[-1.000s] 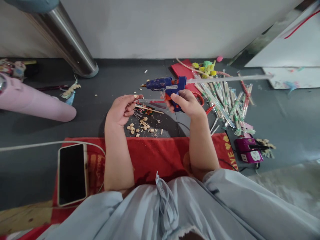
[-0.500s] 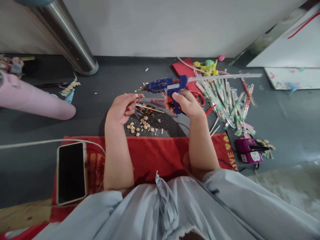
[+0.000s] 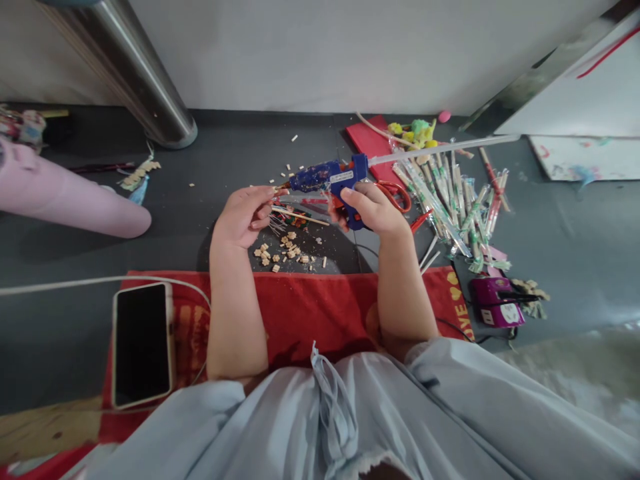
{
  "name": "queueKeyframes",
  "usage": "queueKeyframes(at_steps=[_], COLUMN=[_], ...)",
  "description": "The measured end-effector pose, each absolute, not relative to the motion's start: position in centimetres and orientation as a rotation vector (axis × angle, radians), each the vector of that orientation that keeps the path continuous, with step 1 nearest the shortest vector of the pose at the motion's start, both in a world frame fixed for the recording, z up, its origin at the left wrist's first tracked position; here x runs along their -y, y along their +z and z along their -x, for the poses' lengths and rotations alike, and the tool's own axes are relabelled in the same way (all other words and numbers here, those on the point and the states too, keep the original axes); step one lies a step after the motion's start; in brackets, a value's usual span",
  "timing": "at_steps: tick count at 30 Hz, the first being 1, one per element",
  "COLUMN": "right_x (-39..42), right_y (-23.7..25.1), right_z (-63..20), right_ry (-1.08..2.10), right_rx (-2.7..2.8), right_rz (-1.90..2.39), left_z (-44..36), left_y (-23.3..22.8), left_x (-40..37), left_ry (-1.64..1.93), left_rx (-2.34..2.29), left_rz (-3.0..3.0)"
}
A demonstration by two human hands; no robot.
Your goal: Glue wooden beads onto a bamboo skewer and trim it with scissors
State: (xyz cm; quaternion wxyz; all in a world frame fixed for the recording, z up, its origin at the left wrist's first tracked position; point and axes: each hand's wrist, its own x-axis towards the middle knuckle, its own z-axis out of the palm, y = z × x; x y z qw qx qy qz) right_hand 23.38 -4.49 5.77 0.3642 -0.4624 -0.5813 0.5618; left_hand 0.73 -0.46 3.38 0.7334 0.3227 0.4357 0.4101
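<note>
Gun [image 3: 316, 177]: held up over the table [image 3: 210, 173], between the two hands, its body to the upper left of the right hand.
Gun's long axis: nearly straight across the view, the front dipping slightly to the left, the back rising to the right.
Right hand [image 3: 374, 205]: wrapped round the gun's handle.
Left hand [image 3: 245, 215]: fingers curled, thumb and forefinger brought close together; whether they pinch a small piece, I cannot tell.
Nozzle [image 3: 284, 187]: aims left, right at the left fingertips; touching or just apart, I cannot tell. The left hand is the nearer one to it.
Glue stick [image 3: 445, 150]: out of the gun's back, roughly in line with it, away from the left hand.
Wooden bits [image 3: 290, 249]: on the table, below the nozzle in view, near the left wrist.
</note>
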Motion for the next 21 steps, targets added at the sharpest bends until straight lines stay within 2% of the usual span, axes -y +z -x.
queueKeyframes(at_steps=[21], right_x=[4.62], right_y=[5.63], right_z=[-23.56], right_ry=[1.478], right_rx=[1.398], right_rz=[1.241], left_z=[-0.79], left_y=[3.45], left_x=[0.43], left_ry=[0.902], left_rx=[-0.966], left_rz=[-0.736])
